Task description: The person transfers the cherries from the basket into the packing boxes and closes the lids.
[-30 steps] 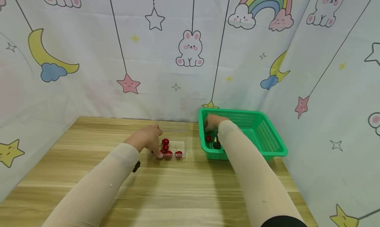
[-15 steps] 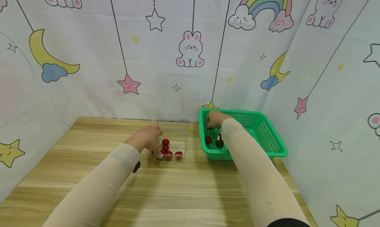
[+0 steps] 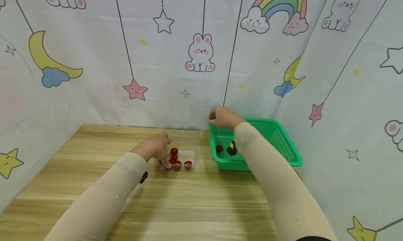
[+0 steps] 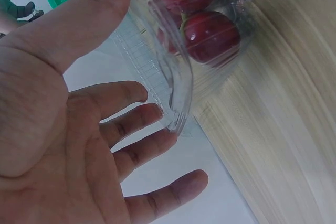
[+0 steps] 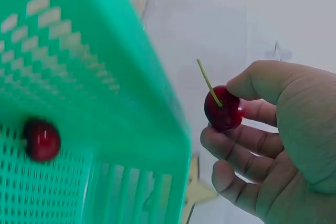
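My right hand (image 3: pixel 224 118) pinches a dark red cherry (image 5: pixel 223 111) between thumb and fingers, its green stem sticking up. That hand hovers at the far left rim of the green basket (image 3: pixel 290 143). Inside the basket lies another cherry (image 3: pixel 219 148), near the left wall. To the left, my left hand (image 3: pixel 154 147) rests at a clear plastic box (image 3: pixel 195 158), thumb along the near side and fingers toward the far side. In the left wrist view its extended fingertips touch the box's edge. Several red cherries (image 4: pixel 212 38) sit in the box.
Both containers stand toward the back of a wooden table (image 3: pixel 189 206). A white cartoon-printed cloth (image 3: pixel 163 66) hangs right behind and along the sides. The basket's near rim lies beneath the right forearm (image 3: pixel 277 185).
My right hand has risen from inside the basket to its far left rim, bringing a cherry with it. The left hand and the plastic box have stayed in place.
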### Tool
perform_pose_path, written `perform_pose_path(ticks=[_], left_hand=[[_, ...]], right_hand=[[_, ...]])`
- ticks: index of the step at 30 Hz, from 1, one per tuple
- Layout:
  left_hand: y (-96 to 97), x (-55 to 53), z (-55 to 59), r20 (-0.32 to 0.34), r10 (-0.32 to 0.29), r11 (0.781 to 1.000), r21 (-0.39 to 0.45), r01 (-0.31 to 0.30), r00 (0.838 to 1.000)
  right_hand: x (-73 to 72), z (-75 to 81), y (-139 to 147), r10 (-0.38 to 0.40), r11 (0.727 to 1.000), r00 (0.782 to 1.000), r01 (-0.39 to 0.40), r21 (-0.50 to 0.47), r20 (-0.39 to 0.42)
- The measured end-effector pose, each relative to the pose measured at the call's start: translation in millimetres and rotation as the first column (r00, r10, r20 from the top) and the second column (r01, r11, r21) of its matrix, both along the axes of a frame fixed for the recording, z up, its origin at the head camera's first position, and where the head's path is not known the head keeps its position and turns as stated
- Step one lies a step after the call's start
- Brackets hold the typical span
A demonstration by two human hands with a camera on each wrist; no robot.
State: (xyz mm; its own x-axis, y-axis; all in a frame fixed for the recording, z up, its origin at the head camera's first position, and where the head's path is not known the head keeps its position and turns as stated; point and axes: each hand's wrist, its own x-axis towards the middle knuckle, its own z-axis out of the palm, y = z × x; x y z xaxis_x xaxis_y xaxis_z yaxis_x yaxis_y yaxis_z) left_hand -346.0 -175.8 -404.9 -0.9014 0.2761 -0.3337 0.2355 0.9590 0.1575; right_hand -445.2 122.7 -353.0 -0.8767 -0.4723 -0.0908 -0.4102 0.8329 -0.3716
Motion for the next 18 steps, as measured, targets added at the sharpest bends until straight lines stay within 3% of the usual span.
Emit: perform_pose_path(ticks=[10, 18], left_hand=[[-0.2, -1.4, -0.9, -0.004, -0.002, 1.0, 0.001, 0.002, 1.0], [0.3, -1.1, 1.7, 0.015, 0.003, 1.0, 0.004, -0.003, 1.0]], right_hand=[[29.0, -10.0, -56.6, 0.197, 0.979, 0.98, -0.197, 0.059, 0.008], [48.9, -35.6, -101.6, 0.326, 0.926, 0.944, -0.331, 0.18, 0.054]])
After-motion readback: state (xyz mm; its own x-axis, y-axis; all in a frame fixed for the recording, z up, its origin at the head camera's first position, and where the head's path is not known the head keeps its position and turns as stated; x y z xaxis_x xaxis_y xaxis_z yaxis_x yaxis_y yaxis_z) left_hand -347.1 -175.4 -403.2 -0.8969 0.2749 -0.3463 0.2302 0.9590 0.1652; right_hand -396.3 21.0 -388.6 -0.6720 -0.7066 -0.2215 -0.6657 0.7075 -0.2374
